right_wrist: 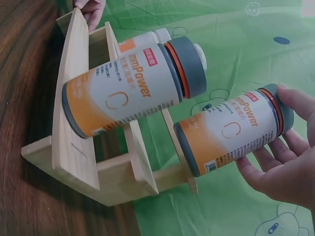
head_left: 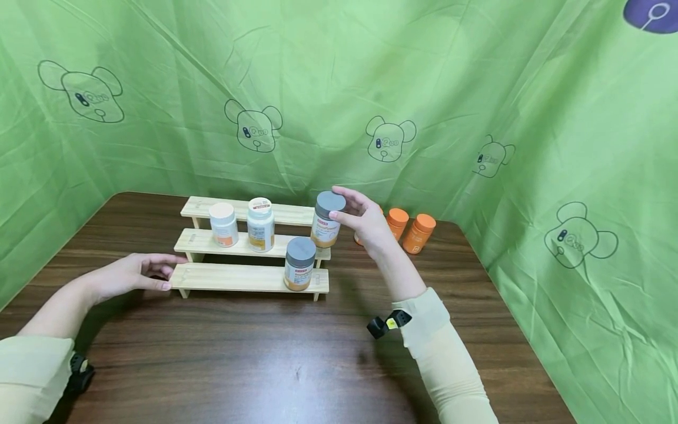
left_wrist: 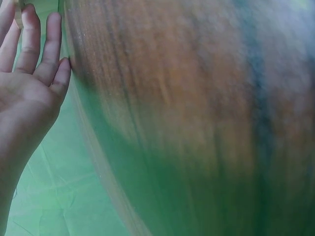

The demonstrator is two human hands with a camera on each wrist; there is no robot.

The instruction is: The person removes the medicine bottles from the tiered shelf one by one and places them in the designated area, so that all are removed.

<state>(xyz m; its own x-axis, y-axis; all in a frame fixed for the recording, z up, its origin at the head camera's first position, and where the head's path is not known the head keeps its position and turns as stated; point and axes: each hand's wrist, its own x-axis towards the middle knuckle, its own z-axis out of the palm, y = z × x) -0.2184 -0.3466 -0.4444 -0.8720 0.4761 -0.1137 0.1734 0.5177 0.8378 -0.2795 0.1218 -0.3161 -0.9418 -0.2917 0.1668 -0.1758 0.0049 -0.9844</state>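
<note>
The right hand (head_left: pixel 365 227) held a gray-capped bottle (head_left: pixel 327 221) at the right end of the middle step of the wooden rack (head_left: pixel 243 277), its fingers curled round the cap and upper body, so the grip was clamped on the bottle. In the right wrist view the bottle's base seemed to sit at or just above the step's edge; I could not tell whether it touched. The bottle looked like rigid plastic with a smooth label, probably light and a little slippery, so holding it near the ribbed cap, or round the body just below, seemed the surest place. A second gray-capped bottle (head_left: pixel 299 264) stood on the lowest step. The left hand (head_left: pixel 129 275) lay with straight fingers apart, touching the rack's left end on the table (head_left: pixel 265 359).
</note>
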